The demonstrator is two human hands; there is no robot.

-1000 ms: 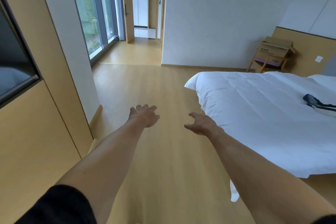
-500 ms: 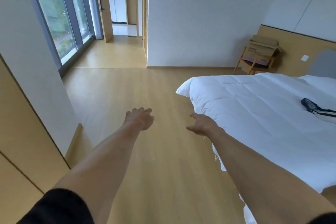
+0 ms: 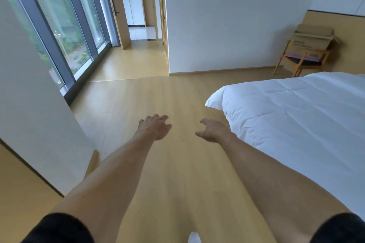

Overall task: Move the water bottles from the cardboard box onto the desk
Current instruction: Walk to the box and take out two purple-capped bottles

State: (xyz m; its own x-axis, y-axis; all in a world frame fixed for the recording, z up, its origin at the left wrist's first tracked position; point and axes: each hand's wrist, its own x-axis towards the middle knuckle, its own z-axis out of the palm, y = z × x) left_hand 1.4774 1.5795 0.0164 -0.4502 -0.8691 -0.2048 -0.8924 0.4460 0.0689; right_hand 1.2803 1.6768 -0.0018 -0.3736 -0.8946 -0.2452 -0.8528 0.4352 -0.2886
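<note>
You held both arms out in front of you over the wooden floor (image 3: 177, 173). Your left hand (image 3: 155, 127) was palm down, its fingers loosely spread, and the grip was wide and held nothing. Your right hand (image 3: 213, 130) was just beside it, near the corner of the bed (image 3: 296, 120); its fingers were relaxed and a little curved, the grip was also wide, and it held nothing.

The cardboard box (image 3: 311, 37) stood far on the right, on the seat of a wooden chair (image 3: 302, 61) next to the white wall (image 3: 227, 21). Its flaps were open, but you could not see what was inside it. It was well apart from both hands.

On the left there were tall windows (image 3: 65, 25). At the far end there was a doorway (image 3: 141, 12). Black sleeves (image 3: 59, 229) covered your upper arms.
</note>
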